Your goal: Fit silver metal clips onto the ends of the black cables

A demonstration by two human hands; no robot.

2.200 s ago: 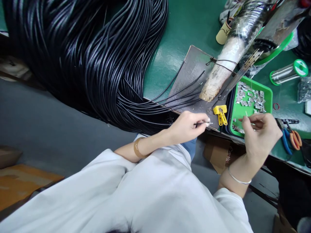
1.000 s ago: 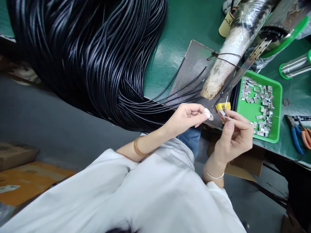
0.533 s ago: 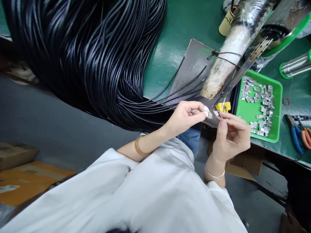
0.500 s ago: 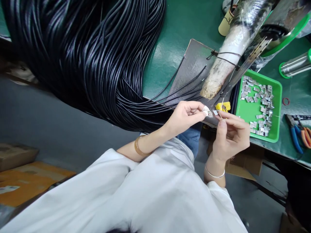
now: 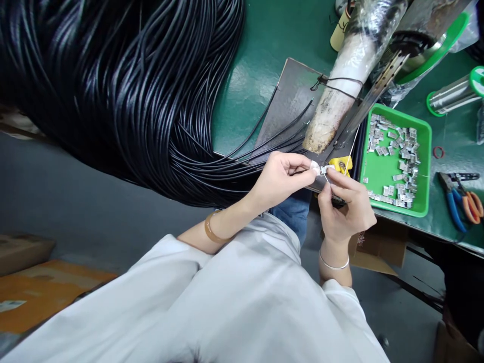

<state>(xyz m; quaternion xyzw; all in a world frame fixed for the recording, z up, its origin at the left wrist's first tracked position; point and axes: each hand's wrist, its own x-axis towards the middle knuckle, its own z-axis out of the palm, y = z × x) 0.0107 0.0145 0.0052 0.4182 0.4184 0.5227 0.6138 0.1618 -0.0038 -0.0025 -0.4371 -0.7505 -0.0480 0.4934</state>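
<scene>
- Pinching with thumb and forefinger pressed together, the left hand (image 5: 286,172) meets one end of a small metal plug (image 5: 323,170), probably USB-type; whether a cable lies inside that pinch cannot be seen.
- At the plug's 3 o'clock, the right hand (image 5: 347,207) is closed on its other end: index fingertip against it, thumb set lower beside a thin pale strand (image 5: 352,150) rising toward 1 o'clock.
- For good work here, I judge, the left pinch should stay firm while the right fingertip does the small adjusting, both parts in one line.
- Just beyond, at 3 o'clock, sits a yellow clip (image 5: 341,164); fingers seem best kept from snagging it.
- Toward 1 o'clock slants what looks like a soldering iron (image 5: 391,70), possibly hot, so knuckles should stay low.
- Farther at 3 o'clock, a green tray (image 5: 381,176) holds similar plugs.
- Out at 10 o'clock spreads the black cable bundle (image 5: 151,91); slack there should ease any pull.
</scene>
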